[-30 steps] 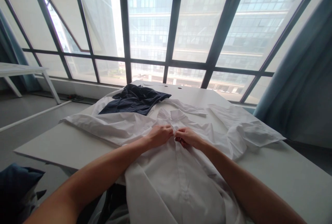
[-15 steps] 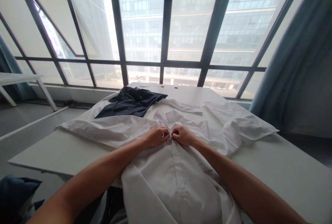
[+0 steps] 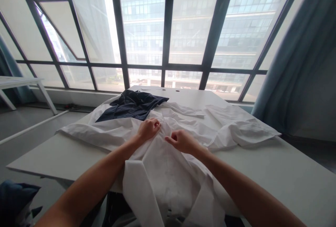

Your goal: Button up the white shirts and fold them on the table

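Beside tall windows, both hands, left and right, pinched the white shirt spread flat on the counter, parting its front.

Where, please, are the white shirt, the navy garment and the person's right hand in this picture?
white shirt (image 3: 168,171), head view, on its front panel near the table edge.
navy garment (image 3: 132,106), head view, on its crumpled middle.
right hand (image 3: 181,141), head view, on the back of the hand.

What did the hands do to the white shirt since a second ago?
The left hand and right hand moved apart, pulling the white cotton shirt open along its front and bunching it. Both grip the cloth. The dark navy garment and white table stayed put.
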The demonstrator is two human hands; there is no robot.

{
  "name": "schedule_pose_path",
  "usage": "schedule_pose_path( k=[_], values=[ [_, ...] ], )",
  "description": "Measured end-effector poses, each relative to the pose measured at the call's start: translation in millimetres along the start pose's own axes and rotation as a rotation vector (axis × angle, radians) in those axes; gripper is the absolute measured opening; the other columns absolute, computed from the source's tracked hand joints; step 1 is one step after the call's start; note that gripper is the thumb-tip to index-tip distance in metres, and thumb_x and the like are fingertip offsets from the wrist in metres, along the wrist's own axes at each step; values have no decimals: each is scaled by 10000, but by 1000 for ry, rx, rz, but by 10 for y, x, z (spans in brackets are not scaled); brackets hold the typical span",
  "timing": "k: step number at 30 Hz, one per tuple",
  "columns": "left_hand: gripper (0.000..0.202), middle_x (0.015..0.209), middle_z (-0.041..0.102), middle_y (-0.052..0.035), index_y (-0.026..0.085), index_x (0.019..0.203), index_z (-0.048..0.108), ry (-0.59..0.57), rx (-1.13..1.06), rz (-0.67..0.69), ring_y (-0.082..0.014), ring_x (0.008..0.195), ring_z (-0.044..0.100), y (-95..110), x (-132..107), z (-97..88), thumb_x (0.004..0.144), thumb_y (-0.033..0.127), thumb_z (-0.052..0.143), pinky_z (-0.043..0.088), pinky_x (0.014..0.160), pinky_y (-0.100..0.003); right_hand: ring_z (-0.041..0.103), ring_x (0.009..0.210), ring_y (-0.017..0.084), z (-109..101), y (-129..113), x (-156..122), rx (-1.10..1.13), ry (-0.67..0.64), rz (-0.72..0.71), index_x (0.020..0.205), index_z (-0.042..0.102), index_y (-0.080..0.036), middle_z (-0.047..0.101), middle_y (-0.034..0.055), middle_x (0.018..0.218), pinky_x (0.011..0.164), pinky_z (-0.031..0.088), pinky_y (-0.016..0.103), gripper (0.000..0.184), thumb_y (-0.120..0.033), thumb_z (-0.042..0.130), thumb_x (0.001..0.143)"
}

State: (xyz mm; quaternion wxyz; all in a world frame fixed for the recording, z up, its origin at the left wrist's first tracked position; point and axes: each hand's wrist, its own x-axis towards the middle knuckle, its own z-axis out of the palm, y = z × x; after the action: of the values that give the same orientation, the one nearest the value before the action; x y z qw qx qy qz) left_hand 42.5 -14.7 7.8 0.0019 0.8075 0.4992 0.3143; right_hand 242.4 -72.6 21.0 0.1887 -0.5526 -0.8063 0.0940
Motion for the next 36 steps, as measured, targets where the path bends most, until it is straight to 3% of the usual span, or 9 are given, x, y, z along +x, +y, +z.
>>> schedule_pose_path(
  k=[2, 6, 11, 15, 19, 23, 30, 36],
  values=[
    [167, 906, 701, -71, 175, 881, 682, 14, -5, 17, -185, 792, 639, 51, -25, -15, 881, 286, 556, 465, 705, -261, 526, 542, 141, 74, -39, -26, -30, -100, -38, 666, 691, -181, 668, 41, 632, 507, 275, 249, 374, -492, 593, 849],
    [155, 881, 690, -60, 179, 872, 672, 0, -19, 87, -177, 776, 626, 163, -70, -73, 879, 297, 571, 453, 684, -259, 530, 544, 149, 157, -32, -32, -142, -153, -34, 676, 727, -193, 689, 57, 670, 509, 282, 249, 285, -396, 592, 823],
    [242, 730, 692, -42, 184, 742, 690, -257, -34, 201, -171, 666, 619, 266, -136, -125, 865, 375, 609, 439, 638, -259, 578, 588, 173, 155, 6, 0, -172, -150, -11, 706, 731, -193, 709, 73, 719, 524, 308, 253, 236, -329, 575, 819],
    [198, 778, 715, -46, 194, 822, 725, -405, -7, 232, -203, 719, 653, 258, -183, -43, 839, 370, 636, 459, 648, -266, 641, 693, 205, 103, 85, 51, -215, -130, -68, 791, 721, -191, 726, 77, 797, 570, 349, 252, 193, -298, 571, 849],
    [233, 872, 725, -88, 170, 920, 716, -360, 45, 188, -238, 798, 675, 246, -207, 108, 884, 351, 574, 500, 729, -305, 675, 773, 231, 49, 76, 67, -344, -74, -130, 904, 689, -160, 728, 115, 889, 630, 387, 268, 194, -231, 508, 909],
    [208, 925, 730, -113, 147, 929, 719, -346, 29, 188, -257, 834, 677, 270, -212, 170, 889, 266, 554, 509, 784, -335, 686, 854, 236, 69, -7, 34, -334, -53, -187, 987, 673, -163, 727, 116, 991, 679, 411, 274, 204, -170, 487, 902],
    [206, 899, 730, -127, 128, 906, 727, -377, 10, 190, -266, 828, 681, 287, -201, 133, 880, 245, 560, 507, 752, -338, 695, 841, 276, 135, 41, 42, -363, -82, 39, 970, 679, -148, 734, 141, 928, 704, 446, 306, 314, -382, 472, 933],
    [204, 877, 731, -81, 177, 915, 736, -353, 18, 174, -225, 795, 676, 278, -207, 132, 858, 275, 567, 489, 724, -291, 684, 783, 229, 137, 47, 79, -288, -42, 57, 888, 723, -171, 744, 108, 860, 624, 396, 267, 246, -295, 512, 859]
  ],
)
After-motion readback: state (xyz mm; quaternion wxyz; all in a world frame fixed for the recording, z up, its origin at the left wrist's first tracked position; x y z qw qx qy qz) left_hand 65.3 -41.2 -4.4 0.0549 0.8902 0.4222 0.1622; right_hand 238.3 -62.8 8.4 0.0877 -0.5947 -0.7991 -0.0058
